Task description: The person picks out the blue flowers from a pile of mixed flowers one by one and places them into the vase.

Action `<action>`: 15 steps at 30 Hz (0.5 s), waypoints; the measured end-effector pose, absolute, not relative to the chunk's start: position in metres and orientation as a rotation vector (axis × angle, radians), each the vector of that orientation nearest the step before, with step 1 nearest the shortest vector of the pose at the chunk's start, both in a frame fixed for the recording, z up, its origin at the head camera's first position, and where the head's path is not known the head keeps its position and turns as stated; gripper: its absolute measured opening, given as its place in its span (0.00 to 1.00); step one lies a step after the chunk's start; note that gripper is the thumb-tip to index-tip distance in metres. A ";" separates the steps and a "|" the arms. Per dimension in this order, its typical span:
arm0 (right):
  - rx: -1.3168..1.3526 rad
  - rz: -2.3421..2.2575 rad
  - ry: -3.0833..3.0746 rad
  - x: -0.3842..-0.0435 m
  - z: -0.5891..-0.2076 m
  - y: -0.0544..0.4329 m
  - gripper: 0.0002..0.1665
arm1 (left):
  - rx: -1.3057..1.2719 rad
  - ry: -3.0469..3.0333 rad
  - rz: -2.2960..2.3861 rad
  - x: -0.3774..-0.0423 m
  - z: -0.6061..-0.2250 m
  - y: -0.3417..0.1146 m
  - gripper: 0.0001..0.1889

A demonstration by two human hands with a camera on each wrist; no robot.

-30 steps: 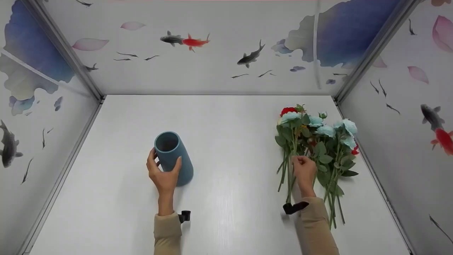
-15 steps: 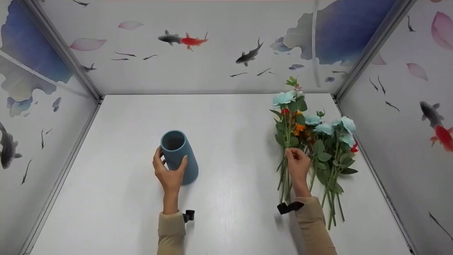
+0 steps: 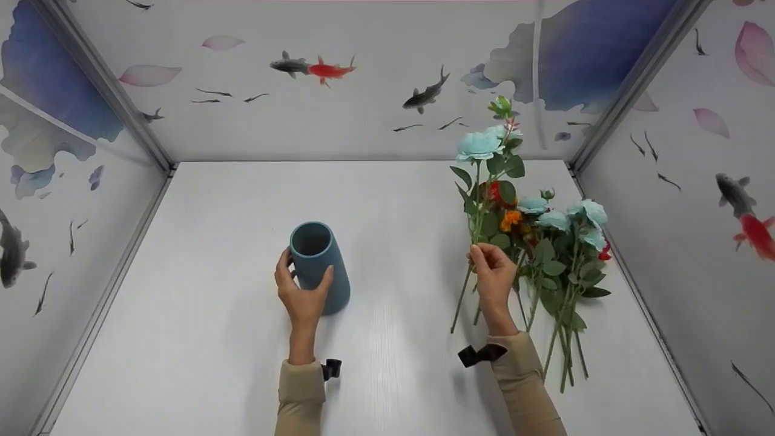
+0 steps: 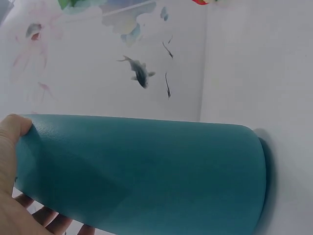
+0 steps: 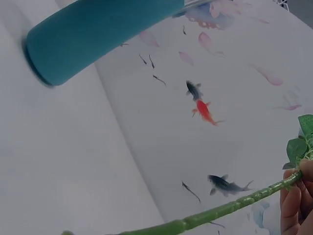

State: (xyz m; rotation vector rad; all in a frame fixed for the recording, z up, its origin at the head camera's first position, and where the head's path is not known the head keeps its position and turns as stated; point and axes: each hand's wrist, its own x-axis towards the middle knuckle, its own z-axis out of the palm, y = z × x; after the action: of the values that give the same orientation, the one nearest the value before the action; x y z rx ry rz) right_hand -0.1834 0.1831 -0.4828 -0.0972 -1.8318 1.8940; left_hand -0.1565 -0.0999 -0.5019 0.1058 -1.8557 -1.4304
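Observation:
A tall teal-blue vase stands upright on the white table, its round mouth uppermost. My left hand grips it near the top, thumb on the right side and fingers round the left. The vase wall fills the lower part of the left wrist view. With thumb and fingertips, my right hand pinches a green stem. Above that hand rises a light-blue flower with leaves and a small green bud at the top. Whether more than one stem is pinched, I cannot tell.
A bunch of flowers, light blue, orange and red with long green stems, lies at the table's right side. White walls painted with fish and petals enclose the table at the back and sides.
The light-blue flower has risen out of the bunch as my right hand moved left and slightly away from me. My left hand and the vase have shifted right.

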 end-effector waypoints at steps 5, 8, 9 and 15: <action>-0.034 1.904 -1.806 -0.191 -0.491 0.177 0.09 | 0.097 -1.870 -1.455 -0.155 -0.500 -0.098 0.37; -0.008 1.922 -1.778 -0.195 -0.493 0.172 0.09 | 0.071 -1.814 -1.394 -0.155 -0.503 -0.096 0.36; 0.001 1.925 -1.769 -0.195 -0.493 0.169 0.10 | 0.058 -1.774 -1.357 -0.157 -0.505 -0.095 0.35; 0.038 1.951 -1.744 -0.194 -0.490 0.158 0.10 | -0.122 -1.527 -1.151 -0.159 -0.514 -0.072 0.16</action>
State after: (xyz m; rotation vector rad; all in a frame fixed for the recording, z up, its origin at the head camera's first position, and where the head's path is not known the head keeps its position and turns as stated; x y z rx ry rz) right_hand -0.1945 0.1578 -0.4903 0.0384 -1.7437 1.9515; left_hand -0.1591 -0.0723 -0.5142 -0.1219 -1.5271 -1.1512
